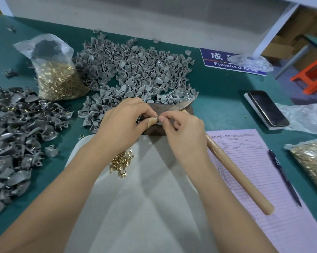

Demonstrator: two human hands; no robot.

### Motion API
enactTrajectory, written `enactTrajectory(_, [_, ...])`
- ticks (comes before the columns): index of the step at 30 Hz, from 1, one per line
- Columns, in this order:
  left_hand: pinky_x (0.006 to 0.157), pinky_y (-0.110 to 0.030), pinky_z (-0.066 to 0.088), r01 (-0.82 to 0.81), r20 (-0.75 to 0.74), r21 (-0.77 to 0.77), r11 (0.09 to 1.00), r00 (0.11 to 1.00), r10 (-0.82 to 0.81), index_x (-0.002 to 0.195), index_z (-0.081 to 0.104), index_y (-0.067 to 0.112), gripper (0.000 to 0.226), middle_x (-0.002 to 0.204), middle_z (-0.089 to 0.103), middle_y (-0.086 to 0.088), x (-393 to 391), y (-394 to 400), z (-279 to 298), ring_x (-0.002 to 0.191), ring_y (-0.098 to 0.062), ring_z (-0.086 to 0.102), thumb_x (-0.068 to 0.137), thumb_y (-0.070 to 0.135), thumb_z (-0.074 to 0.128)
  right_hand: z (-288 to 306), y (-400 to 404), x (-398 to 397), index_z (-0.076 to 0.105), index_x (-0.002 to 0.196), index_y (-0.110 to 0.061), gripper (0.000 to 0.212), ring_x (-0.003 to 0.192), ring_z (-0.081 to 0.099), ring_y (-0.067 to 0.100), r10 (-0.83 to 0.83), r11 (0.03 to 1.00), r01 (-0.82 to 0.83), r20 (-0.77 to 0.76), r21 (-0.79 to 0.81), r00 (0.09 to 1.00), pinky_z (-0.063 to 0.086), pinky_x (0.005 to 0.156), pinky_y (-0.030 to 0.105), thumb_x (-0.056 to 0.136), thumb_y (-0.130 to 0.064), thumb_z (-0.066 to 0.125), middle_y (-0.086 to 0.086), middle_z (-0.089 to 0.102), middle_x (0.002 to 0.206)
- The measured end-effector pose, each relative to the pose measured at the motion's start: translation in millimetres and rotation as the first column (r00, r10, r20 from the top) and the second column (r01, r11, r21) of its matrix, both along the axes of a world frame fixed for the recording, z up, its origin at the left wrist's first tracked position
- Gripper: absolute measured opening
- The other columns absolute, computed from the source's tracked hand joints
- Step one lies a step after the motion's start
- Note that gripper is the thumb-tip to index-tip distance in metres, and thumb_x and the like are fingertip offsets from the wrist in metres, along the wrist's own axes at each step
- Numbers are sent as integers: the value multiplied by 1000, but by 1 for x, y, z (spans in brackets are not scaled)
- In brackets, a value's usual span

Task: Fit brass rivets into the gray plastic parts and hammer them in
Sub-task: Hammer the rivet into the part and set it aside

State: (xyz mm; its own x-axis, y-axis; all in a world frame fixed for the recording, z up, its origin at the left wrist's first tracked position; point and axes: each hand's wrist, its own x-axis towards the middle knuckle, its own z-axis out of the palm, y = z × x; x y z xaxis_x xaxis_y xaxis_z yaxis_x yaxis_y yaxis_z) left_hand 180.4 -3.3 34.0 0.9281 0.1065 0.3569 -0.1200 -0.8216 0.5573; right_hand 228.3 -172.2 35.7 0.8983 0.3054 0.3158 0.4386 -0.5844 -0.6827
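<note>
My left hand (pixel 124 123) and my right hand (pixel 181 130) meet over a dark metal block (pixel 165 108). Both pinch one small gray plastic part (pixel 156 119) between their fingertips; a rivet in it is too small to make out. A bandage wraps my left thumb tip. Loose brass rivets (pixel 122 162) lie in a small heap on white paper (pixel 145 198) below my left wrist. A hammer with a wooden handle (pixel 239 176) lies on the table to the right, its head (pixel 181 105) resting on the block. Unworked gray parts (pixel 135 70) are piled behind the block.
A darker pile of gray parts with rivets (pixel 13 136) fills the left side. A plastic bag of rivets (pixel 59 79) stands at back left, another bag (pixel 312 159) at right. A pink form (pixel 263 179), a pen (pixel 283 176), a phone (pixel 267 108) and a "Finished Area" sign (pixel 232 63) lie right.
</note>
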Motion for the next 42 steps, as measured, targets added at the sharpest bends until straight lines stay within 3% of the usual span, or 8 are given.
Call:
enactTrajectory(2, [78,-33,47,0,1,1,1000,1000,0,96,70,36,8,91,57,19,0,1,0,93,-2,50,92,43,68,3,-3,2,77,94,-34,8,61,40,9,25,998,-27,-20,-59,999,35,62,30,94,-31,69,-10,40,61])
enactTrajectory(7, [78,-28,46,18,-18,-44,999,1000,-19,97,71,33,13,93,57,20,1,0,0,92,0,52,91,43,65,9,-5,0,77,98,-37,12,72,58,15,39,989,-40,-9,-142,999,53,70,38,94,-31,68,-8,66,79])
enactTrajectory(12, [81,-34,50,31,-12,-42,999,999,-32,99,71,31,7,95,57,18,0,0,0,93,-3,54,93,36,69,10,-2,2,75,82,-31,8,53,41,10,22,998,-23,-8,-63,1000,44,59,31,86,-24,73,-19,48,52])
enactTrajectory(24, [75,-28,45,38,-31,-95,995,999,-41,100,74,27,8,94,58,16,1,-3,-2,92,-3,54,93,25,71,20,0,8,72,77,-25,12,52,36,15,106,978,-111,-37,-175,994,37,57,30,87,-23,65,-23,48,51])
enactTrajectory(29, [75,-33,47,3,-24,-47,999,1000,-4,96,73,38,5,90,59,19,-1,-1,1,91,-1,53,91,39,71,15,-3,7,70,71,-20,17,46,32,15,126,990,-129,-58,-56,990,22,46,18,87,-18,66,-5,36,44])
enactTrajectory(34, [70,-33,39,-42,0,68,997,999,42,96,71,42,8,88,58,20,-1,0,2,93,-2,46,92,48,66,7,0,3,67,68,-16,20,49,29,11,94,995,-91,-79,36,992,22,54,23,87,-15,65,-9,40,43])
enactTrajectory(38, [66,-30,33,-43,18,87,995,999,42,96,71,42,11,87,58,21,-2,0,1,92,-2,45,91,50,64,6,0,2,72,68,-15,18,46,33,10,58,995,-51,-85,86,995,22,54,16,85,-13,67,-10,38,40])
enactTrajectory(42, [67,-31,35,-43,15,79,996,999,42,95,71,42,7,86,58,20,-2,0,1,91,-4,45,92,47,67,11,-1,3,72,68,-20,18,45,40,9,70,998,-70,-53,2,996,22,46,14,85,-16,68,-14,42,42])
